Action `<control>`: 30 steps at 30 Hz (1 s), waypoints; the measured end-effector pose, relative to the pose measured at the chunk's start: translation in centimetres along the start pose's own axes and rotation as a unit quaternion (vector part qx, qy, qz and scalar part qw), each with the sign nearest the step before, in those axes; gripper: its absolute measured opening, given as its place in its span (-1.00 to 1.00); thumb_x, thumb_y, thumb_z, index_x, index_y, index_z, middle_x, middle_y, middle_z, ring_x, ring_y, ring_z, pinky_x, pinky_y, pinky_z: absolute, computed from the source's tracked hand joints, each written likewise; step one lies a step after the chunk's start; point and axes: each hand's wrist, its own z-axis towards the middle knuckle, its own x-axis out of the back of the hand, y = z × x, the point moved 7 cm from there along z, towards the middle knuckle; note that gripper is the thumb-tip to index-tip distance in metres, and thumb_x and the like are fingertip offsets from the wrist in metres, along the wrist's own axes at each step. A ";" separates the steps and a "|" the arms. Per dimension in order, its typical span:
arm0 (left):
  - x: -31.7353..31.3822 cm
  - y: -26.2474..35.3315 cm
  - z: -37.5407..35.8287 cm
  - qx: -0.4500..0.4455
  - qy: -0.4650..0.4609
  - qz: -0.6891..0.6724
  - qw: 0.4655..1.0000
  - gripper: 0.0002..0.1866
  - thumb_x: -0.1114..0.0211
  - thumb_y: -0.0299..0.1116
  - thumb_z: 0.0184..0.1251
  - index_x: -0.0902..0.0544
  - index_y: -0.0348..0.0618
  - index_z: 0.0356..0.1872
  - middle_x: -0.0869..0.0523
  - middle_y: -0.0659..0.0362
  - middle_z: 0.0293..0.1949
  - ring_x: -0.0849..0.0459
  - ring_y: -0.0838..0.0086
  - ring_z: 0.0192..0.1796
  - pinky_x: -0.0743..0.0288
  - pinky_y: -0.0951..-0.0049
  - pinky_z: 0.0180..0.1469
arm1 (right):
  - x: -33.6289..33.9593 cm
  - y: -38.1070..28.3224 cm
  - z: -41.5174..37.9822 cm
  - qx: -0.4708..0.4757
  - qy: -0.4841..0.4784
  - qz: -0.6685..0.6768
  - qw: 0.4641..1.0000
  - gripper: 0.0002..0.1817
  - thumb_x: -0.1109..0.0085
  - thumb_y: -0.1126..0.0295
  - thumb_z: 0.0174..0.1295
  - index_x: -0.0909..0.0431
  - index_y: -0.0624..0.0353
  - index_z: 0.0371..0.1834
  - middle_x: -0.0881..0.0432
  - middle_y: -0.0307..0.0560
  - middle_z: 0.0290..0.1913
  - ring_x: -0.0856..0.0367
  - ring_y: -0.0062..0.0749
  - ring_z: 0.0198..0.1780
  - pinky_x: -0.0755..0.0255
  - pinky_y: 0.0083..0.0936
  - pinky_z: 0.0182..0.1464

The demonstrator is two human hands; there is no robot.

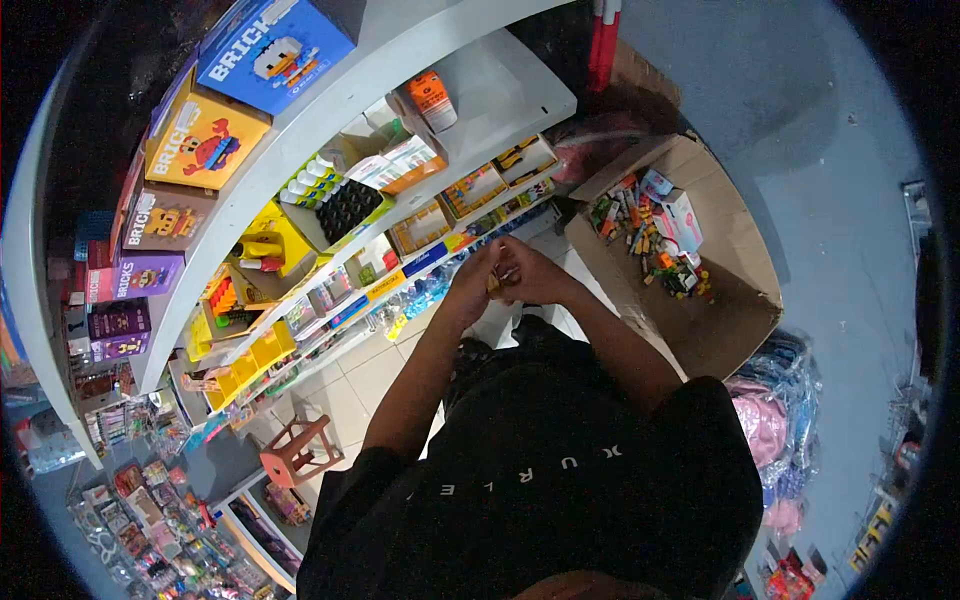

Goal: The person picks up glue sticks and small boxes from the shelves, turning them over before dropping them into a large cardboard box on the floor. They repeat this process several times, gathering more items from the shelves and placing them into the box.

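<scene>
My left hand (470,287) and my right hand (532,276) meet in front of my body, close to the lower shelves. The fingers of both are closed round a small object (494,284) that looks yellowish-brown. Its kind is too small and too covered by the fingers to make out. Just beyond the hands are shelf trays (421,231) with small yellow and orange goods. To the right stands an open cardboard box (735,290) with a heap of small colourful items (650,235) in it.
Shelving (500,85) curves along the left with a blue brick-toy box (275,55), a yellow one (205,135) and yellow bins (255,365). A brown stool (298,452) stands on the tiled floor. Plastic-wrapped bags (775,420) lie below the cardboard box.
</scene>
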 end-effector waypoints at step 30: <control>14.0 -12.9 -13.1 0.061 0.251 -0.222 0.940 -0.23 0.02 0.24 0.42 -0.17 -0.09 0.45 -0.50 -0.06 0.25 -0.54 0.16 0.14 -0.37 0.20 0.18 | 23.4 9.9 16.3 -0.122 0.367 -0.511 0.768 -0.61 -0.14 0.23 0.18 -0.56 0.22 0.01 -0.63 0.14 -0.03 -0.59 0.03 0.01 -0.50 -0.16 0.06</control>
